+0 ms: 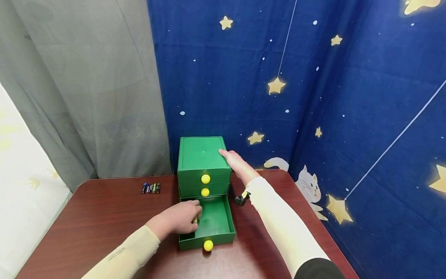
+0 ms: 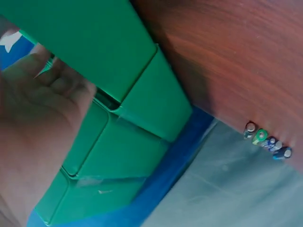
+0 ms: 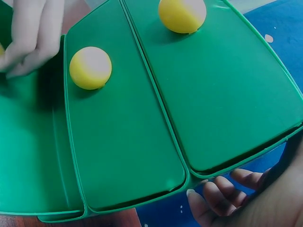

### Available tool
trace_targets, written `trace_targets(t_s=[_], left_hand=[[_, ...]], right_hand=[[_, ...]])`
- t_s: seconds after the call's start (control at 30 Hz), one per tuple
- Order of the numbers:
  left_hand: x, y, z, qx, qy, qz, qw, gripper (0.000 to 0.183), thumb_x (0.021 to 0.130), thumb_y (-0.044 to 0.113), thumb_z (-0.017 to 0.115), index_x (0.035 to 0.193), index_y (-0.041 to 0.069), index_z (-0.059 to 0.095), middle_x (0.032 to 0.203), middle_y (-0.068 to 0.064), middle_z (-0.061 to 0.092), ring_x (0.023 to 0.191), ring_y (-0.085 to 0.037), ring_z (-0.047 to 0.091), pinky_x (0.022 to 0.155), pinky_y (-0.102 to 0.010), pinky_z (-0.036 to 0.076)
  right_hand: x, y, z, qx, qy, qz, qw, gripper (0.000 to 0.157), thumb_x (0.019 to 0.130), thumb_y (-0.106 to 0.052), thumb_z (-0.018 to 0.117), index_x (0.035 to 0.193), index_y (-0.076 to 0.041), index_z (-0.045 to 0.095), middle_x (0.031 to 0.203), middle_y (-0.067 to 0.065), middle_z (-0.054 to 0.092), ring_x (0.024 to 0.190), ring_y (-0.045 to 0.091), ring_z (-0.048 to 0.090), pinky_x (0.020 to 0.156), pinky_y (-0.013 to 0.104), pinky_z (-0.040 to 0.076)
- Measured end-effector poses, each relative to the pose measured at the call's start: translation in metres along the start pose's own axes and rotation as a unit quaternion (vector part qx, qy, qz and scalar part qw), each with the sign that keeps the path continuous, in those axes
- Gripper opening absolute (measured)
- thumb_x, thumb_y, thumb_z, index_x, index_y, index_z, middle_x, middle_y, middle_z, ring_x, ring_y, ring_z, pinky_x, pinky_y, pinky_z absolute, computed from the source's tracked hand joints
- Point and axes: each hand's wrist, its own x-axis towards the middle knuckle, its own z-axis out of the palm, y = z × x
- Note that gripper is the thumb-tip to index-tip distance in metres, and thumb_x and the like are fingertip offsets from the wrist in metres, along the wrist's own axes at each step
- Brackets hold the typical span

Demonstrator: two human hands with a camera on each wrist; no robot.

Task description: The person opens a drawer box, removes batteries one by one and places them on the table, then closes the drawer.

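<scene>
A green drawer cabinet [image 1: 202, 153] with yellow knobs stands on the table, its bottom drawer [image 1: 217, 221] pulled out. Inside that drawer's left part, my left hand [image 1: 182, 217] pinches a small yellow object [image 1: 195, 220], mostly covered by the fingers. The left wrist view shows the left hand [image 2: 42, 104] over the drawer's side, its fingertips hidden. My right hand [image 1: 237, 162] rests against the cabinet's upper right edge, holding nothing. Seen from the right wrist, the right hand's fingers [image 3: 220, 196] lie along the cabinet's side, next to the shut upper drawers [image 3: 227, 94].
Several small batteries [image 1: 151, 188] lie in a row on the brown table [image 1: 104, 217], left of the cabinet. Behind the table hang a grey curtain [image 1: 101, 97] and a blue star-patterned curtain [image 1: 223, 85]. A black strap piece [image 1: 242, 198] hangs at the right wrist.
</scene>
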Motion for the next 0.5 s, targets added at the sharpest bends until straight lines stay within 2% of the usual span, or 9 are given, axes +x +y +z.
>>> trace_targets(t_s=[0.2, 0.5], left_hand=[[-0.004, 0.001, -0.01, -0.055, 0.039, 0.026, 0.9974, 0.014, 0.088, 0.018, 0.072, 0.101, 0.015, 0.069, 0.098, 0.011, 0.051, 0.085, -0.008, 0.05, 0.082, -0.033, 0.054], [-0.008, 0.002, -0.024, -0.068, 0.06, 0.031, 0.9954, 0.017, 0.088, 0.018, 0.071, 0.105, 0.015, 0.07, 0.103, 0.009, 0.053, 0.09, -0.01, 0.052, 0.085, -0.035, 0.054]], right_hand=[[0.0, 0.001, 0.0, 0.006, 0.0, 0.001, 1.0, 0.076, 0.111, -0.058, 0.054, 0.159, 0.0, 0.047, 0.153, 0.021, 0.055, 0.142, 0.037, 0.054, 0.122, 0.051, 0.043], [0.002, 0.001, 0.0, 0.001, 0.001, -0.004, 1.0, 0.074, 0.111, -0.059, 0.054, 0.157, -0.001, 0.05, 0.149, 0.02, 0.057, 0.139, 0.036, 0.055, 0.121, 0.052, 0.042]])
